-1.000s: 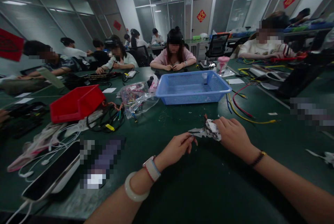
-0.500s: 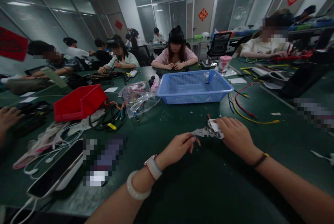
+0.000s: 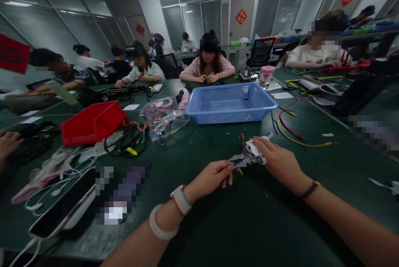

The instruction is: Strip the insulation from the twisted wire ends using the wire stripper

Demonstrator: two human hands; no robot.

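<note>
Dark green tabletop (image 3: 199,217) spreads below: my left hand (image 3: 222,172), nearer the blue wire (image 3: 238,162), pinches it; the wire slants up rightward along the metal pliers (image 3: 248,160), bite unclear from my station, with my right hand (image 3: 277,157) wrapped around their far end.

Between my left grip (image 3: 220,172) and right grip (image 3: 279,161) are pliers (image 3: 249,160); beyond stands a basket (image 3: 229,117) on the surface (image 3: 218,225), a bag (image 3: 163,119) then a bin (image 3: 93,130) to its left, wires (image 3: 311,145) to its right. A phone (image 3: 60,209) lies near me, left.
</note>
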